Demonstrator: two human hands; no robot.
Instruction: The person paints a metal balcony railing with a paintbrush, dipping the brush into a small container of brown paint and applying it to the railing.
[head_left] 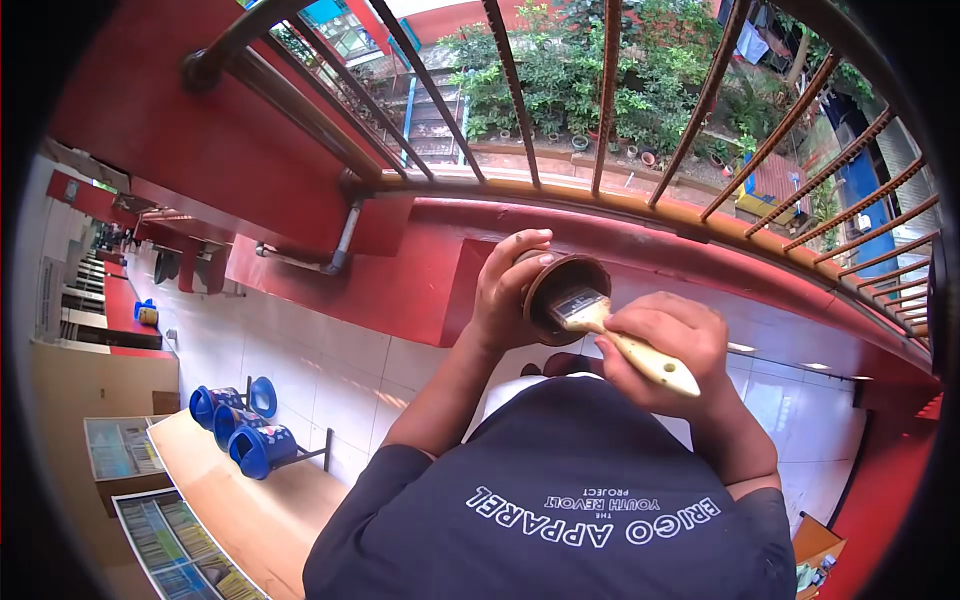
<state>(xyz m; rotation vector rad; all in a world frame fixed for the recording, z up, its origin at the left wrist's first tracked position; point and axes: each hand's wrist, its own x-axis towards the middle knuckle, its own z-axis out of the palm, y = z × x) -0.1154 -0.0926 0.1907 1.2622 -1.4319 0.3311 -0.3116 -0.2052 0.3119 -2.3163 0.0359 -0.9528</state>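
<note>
My left hand [507,290] is wrapped round a small brown pot [596,268] with a flared rim, its open mouth tipped toward me and to the right. A flat paintbrush [652,362] with a cream handle and a metal band is in my right hand [688,338], gripped between thumb and fingers. The brush head sits inside the pot's mouth, and the inner wall hides its bristle tips. Both hands are held up in front of my dark printed shirt [600,450].
A metal railing [604,110] on a red ledge [440,290] stands just beyond my hands, with plants outside. Blue bins [262,450] stand on the white tiled floor [345,400] at left. Posters [185,545] hang on the wall at lower left.
</note>
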